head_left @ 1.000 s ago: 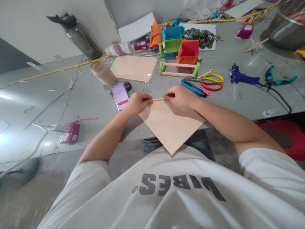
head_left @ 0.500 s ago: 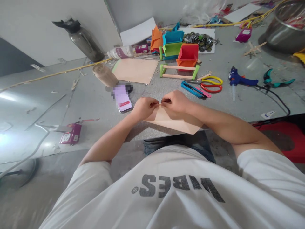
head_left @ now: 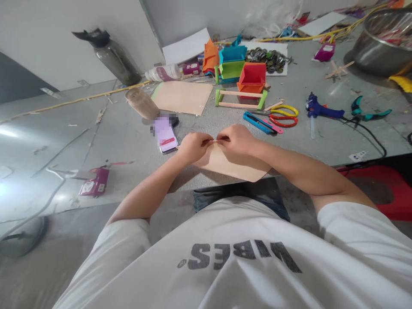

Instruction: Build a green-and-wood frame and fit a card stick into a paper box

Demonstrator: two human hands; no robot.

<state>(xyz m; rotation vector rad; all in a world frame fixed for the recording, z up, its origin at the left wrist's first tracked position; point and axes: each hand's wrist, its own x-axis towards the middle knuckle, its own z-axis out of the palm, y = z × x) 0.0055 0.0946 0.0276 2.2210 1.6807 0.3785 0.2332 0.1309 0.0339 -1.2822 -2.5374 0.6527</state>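
A tan sheet (head_left: pixel 234 165) lies at the table's front edge, partly under my hands. My left hand (head_left: pixel 195 146) and my right hand (head_left: pixel 236 139) meet at its far edge, fingertips almost touching, each in a pinch on the sheet's edge. The fingertips hide how the edge is shaped there. Left of my left hand lies a phone (head_left: pixel 167 135). Beyond my right hand are a blue cutter (head_left: pixel 259 122) and scissors with yellow and red handles (head_left: pixel 285 116).
Farther back stand a wooden frame with green ends (head_left: pixel 241 98), folded coloured paper boxes (head_left: pixel 252 77), another tan sheet (head_left: pixel 182 96), a jar (head_left: pixel 141 103) and a dark bottle (head_left: pixel 116 60). At right are a blue glue gun (head_left: pixel 325 110), teal pliers (head_left: pixel 370 115) and a metal pot (head_left: pixel 376 51).
The view has shifted slightly, so the items at right appear a little lower and farther left. Both hands keep their pinch on the sheet, nearly unmoved.
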